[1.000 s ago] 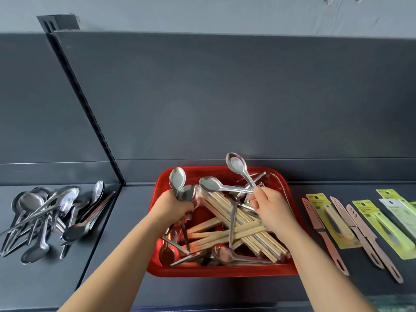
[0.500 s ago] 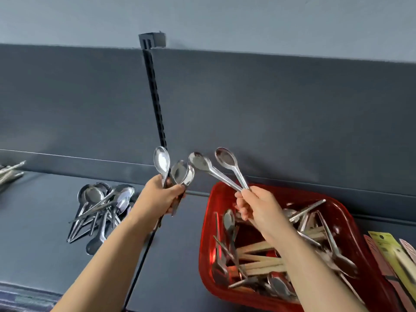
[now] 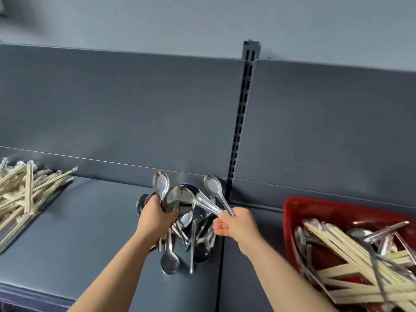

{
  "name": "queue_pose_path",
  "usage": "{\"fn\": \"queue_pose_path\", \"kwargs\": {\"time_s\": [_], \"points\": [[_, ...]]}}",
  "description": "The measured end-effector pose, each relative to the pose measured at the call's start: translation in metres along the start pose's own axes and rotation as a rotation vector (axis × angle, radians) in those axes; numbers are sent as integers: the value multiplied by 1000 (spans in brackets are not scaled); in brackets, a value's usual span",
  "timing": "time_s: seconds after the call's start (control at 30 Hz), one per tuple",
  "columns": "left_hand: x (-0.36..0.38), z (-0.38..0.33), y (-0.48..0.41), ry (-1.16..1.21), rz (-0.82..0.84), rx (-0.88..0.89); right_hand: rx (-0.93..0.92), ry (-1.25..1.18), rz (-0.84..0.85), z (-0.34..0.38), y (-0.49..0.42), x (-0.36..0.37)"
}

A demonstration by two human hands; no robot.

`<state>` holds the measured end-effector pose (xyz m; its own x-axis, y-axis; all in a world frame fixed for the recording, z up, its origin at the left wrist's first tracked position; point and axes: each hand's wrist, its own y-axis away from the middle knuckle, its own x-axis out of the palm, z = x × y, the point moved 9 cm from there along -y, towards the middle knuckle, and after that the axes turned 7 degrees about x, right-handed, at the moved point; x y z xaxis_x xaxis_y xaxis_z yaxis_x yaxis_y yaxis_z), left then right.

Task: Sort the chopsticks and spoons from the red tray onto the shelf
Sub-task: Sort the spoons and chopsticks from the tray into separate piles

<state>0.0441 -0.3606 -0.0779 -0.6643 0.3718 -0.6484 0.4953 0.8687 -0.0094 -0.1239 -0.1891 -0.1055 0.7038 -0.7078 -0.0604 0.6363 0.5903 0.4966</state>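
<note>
The red tray [image 3: 290, 208] sits at the right of the shelf [image 3: 78, 233] and holds chopsticks [image 3: 351, 251] tangled with spoons [image 3: 300, 239]. Above the spoon pile [image 3: 171, 262], the left hand [image 3: 157, 213] grips a spoon bunch [image 3: 161, 185], and the right hand [image 3: 238, 224] pinches two spoon handles [image 3: 221, 204]. A chopstick heap [image 3: 20, 192] lies far left.

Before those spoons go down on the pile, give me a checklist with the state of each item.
1. Left hand grips the left-hand spoons firmly: ok.
2. Right hand pinches the right-hand spoons by their handle ends: ok, though the hold looks thin.
3. Both hands are over the spoon pile on the shelf: ok.
4. Chopstick pile lies apart from the spoons: ok.
5. Red tray emptied: not ok; chopsticks and spoons lie in it.
6. Count of spoons in the left hand: cannot tell.
</note>
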Motion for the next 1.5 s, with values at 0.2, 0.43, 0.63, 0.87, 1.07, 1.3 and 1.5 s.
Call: {"fn": "queue_pose_path", "kwargs": {"time_s": [0.2,0.43,0.63,0.87,1.07,1.3,1.5], "points": [[10,13,-13,-20,64,54,-53,300,-251,-12,-10,14],[17,14,-16,2,97,84,-52,411,-356,-17,-4,21],[16,4,-7,-43,125,170,-166,580,-376,-13,12,31],[45,-73,17,8,151,377,-202,407,-501,4,60,-59],[62,-127,39,318,155,399,-340,298,-651,18,113,-153],[139,-206,86,342,390,577,-309,223,-806,-1,152,-276],[249,-272,132,101,567,692,-132,320,-791,-36,155,-386]]}}
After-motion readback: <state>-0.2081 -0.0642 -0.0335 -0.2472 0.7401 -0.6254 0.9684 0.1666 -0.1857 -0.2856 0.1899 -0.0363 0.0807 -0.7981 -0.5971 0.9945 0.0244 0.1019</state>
